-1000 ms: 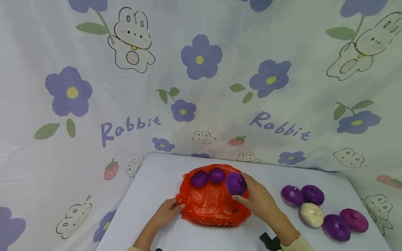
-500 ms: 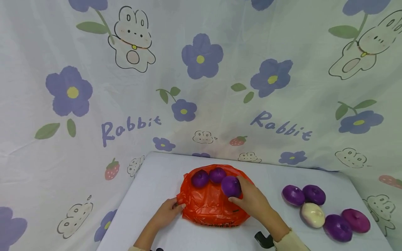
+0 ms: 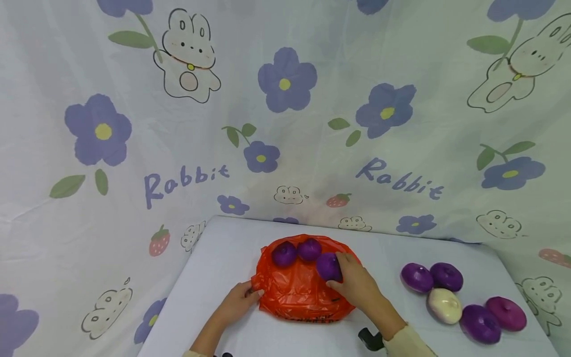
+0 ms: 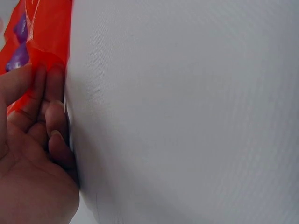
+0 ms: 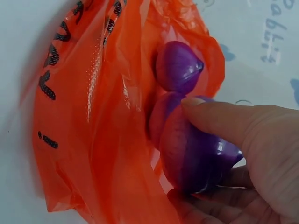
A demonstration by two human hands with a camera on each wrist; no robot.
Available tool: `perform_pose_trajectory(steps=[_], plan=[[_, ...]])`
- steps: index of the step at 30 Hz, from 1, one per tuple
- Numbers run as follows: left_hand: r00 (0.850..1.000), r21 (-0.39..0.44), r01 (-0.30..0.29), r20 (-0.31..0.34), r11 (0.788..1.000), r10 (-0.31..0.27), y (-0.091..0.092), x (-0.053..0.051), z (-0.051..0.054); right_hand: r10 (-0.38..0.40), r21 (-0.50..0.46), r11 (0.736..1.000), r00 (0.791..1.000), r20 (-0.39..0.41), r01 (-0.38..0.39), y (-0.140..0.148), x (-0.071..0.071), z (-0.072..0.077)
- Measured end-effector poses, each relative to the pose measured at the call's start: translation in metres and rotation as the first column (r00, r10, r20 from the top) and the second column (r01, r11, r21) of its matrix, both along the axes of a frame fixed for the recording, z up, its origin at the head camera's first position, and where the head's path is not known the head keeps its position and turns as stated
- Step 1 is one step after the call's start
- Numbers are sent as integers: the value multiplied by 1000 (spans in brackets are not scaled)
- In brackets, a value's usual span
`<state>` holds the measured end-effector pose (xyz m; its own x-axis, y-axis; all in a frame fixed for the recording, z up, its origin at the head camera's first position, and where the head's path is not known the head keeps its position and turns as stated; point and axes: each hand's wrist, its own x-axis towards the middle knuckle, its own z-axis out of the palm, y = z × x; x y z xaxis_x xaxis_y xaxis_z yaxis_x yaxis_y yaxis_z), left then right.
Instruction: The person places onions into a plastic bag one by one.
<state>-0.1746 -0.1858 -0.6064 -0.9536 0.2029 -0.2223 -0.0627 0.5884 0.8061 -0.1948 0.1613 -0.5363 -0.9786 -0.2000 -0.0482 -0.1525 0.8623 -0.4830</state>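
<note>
An orange-red plastic bag (image 3: 299, 292) with black print lies spread on the white table. My left hand (image 3: 238, 301) pinches its left edge between thumb and fingers. In the left wrist view, the fingertips of that hand (image 4: 35, 135) sit behind the thin plastic. Two purple onions (image 3: 284, 254) rest side by side at the bag's far side. With my right hand (image 3: 359, 285) I grip another purple onion (image 3: 327, 267) at the bag's right part. In the right wrist view, thumb and fingers wrap this onion (image 5: 196, 154) at the bag's mouth, close against the others.
On the table's right side stand several more onions: purple ones (image 3: 416, 277), a pale one (image 3: 444, 306) and a magenta one (image 3: 505, 313). A black object (image 3: 371, 339) lies by my right sleeve. A cloth with rabbits and flowers (image 3: 285, 124) hangs behind the table (image 3: 196, 277).
My right hand has moved left and slightly nearer with its onion, lower into the bag, whose plastic now hides part of the onion. My left hand keeps its place on the bag's edge.
</note>
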Motion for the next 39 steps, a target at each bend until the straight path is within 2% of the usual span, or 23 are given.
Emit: perform_pose_trajectory(steps=[9,17,20,26,39], plan=[[1000,12,6,3,1000,-6,0,0,0,-32,35,999,999,12,32,-5,-5,-9],[1000,8,20,-20,1000,-20,0,-1,0,-58,18,998,997,53,57,-6,-11,-18],[999,5,23,-30,1000,-23,0,-2,0,-62,11,998,997,45,61,-7,-13,-20],[999,10,28,-31,1000,-28,1,-1,0,-71,4,997,997,17,71,-8,-17,-21],[999,6,33,-39,999,-33,0,-2,-2,-130,38,991,990,48,128,-14,-25,-25]])
